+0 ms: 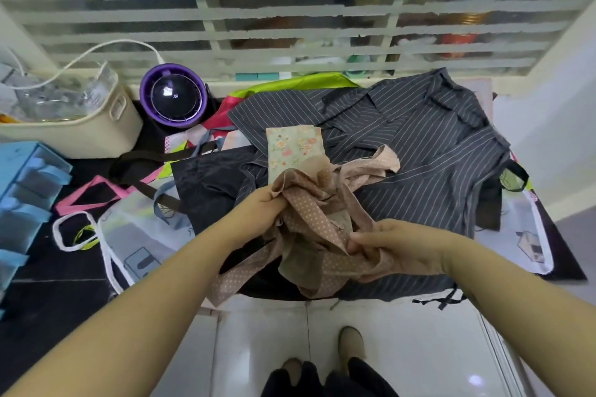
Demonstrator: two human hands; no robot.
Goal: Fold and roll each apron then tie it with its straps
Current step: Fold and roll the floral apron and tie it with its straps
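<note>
A crumpled tan apron point(317, 203) with small polka dots and a floral green panel point(292, 147) lies bunched on a heap of other aprons. My left hand point(258, 211) grips a fold of it at its left side. My right hand point(392, 246) pinches its dotted cloth at the lower right. One dotted strap point(238, 277) trails down toward the table's front edge. Under it spreads a dark grey pinstriped apron point(429, 145).
A black apron point(209, 180), a pink-trimmed one point(87, 193) and a clear printed one point(138, 235) lie at the left. A cream basket point(80, 129), a purple round appliance point(174, 97) and blue drawers point(22, 190) stand further left. Slatted window behind; white floor below.
</note>
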